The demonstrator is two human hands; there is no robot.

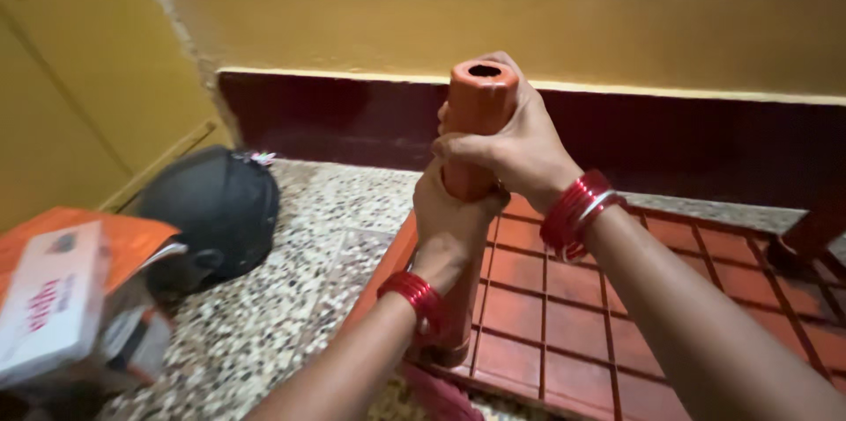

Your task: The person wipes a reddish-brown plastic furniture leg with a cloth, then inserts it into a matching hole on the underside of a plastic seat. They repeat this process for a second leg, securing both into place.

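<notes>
Both my hands grip an upright orange-red plastic tube with a hollow top end. My right hand wraps it near the top, and my left hand holds it just below. The tube's lower end stands at the corner of a red plastic grid panel that lies on the speckled floor. Red bangles circle both wrists.
A dark helmet rests on the speckled floor at the left. An orange and white carton sits in the lower left corner. A yellow wall with a dark maroon skirting runs behind. Something pink lies under the panel's near corner.
</notes>
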